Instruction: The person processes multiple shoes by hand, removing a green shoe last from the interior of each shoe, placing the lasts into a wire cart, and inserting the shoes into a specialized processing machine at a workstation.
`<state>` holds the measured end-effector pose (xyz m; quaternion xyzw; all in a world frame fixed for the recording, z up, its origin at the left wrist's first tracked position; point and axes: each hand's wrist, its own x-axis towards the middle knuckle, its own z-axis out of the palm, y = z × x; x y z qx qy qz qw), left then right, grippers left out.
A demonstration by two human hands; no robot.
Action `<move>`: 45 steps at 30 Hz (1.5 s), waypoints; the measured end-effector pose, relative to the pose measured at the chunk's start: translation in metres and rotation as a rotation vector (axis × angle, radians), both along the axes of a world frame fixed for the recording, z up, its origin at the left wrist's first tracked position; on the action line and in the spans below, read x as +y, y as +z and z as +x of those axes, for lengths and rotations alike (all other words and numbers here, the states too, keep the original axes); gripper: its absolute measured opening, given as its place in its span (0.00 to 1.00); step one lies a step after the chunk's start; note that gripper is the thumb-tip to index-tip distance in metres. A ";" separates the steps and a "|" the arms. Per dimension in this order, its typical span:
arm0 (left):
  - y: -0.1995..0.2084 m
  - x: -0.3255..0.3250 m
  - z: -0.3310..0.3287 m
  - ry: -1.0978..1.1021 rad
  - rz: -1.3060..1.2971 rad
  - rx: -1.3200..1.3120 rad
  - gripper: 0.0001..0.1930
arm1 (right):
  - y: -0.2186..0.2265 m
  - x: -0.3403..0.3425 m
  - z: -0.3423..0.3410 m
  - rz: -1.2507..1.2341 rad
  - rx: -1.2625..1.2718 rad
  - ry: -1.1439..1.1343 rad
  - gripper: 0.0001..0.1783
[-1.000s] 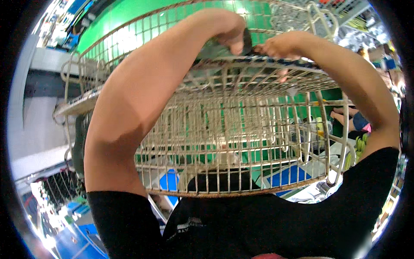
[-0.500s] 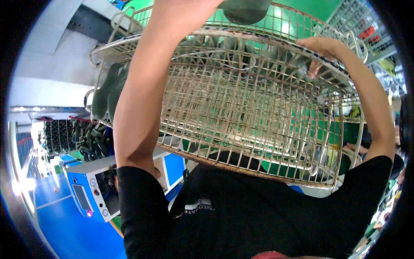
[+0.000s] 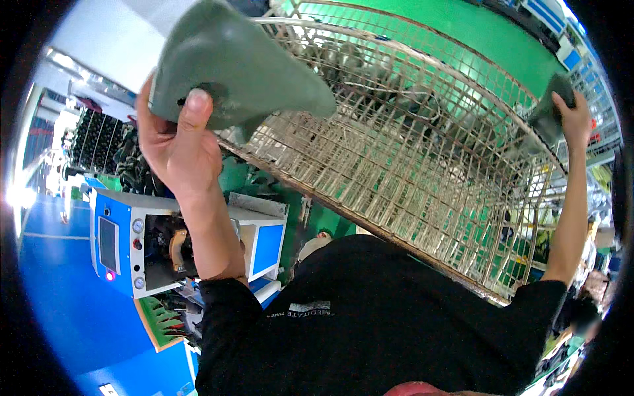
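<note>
My left hand point(image 3: 181, 148) is closed on a large grey-green shoe upper point(image 3: 244, 69), smooth and curved, with the thumb pressed at a small dark opening. It is held up at the upper left, overlapping the near-left end of a rusty wire cart point(image 3: 389, 168). At the far right, my right hand point(image 3: 576, 120) grips a darker green shoe upper point(image 3: 549, 109) beside the cart's right end; part of that piece is hidden behind the fingers. Several similar grey-green pieces point(image 3: 350, 63) lie inside the cart behind the wire mesh.
Left of me stands a blue and white machine point(image 3: 119, 244) with a screen and gauges. A rack of dark shoes point(image 3: 99, 145) is beyond it. Green floor point(image 3: 456, 30) shows behind the cart, blue floor point(image 3: 53, 297) at the left. Shelving point(image 3: 604, 92) lines the right side.
My view has turned. My left hand has come down and left, bringing the shoe upper into sight. My right hand has left the cart's rim and now holds a piece farther right.
</note>
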<state>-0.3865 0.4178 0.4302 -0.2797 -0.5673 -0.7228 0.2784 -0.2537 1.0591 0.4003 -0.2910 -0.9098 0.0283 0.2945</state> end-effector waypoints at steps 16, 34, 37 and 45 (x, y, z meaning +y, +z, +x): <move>-0.138 -0.222 0.067 0.034 0.391 -0.330 0.34 | 0.039 -0.396 0.000 0.377 -0.177 1.480 0.16; -0.242 -0.304 0.096 -0.320 0.815 -0.534 0.29 | -0.020 -0.481 -0.165 0.769 -0.271 1.744 0.15; -0.223 -0.279 0.088 -0.271 0.762 -0.720 0.29 | -0.032 -0.477 -0.155 0.736 -0.345 1.650 0.19; -0.192 -0.236 0.071 -0.587 0.638 -0.811 0.34 | -0.046 -0.517 -0.028 -0.719 -0.073 0.924 0.29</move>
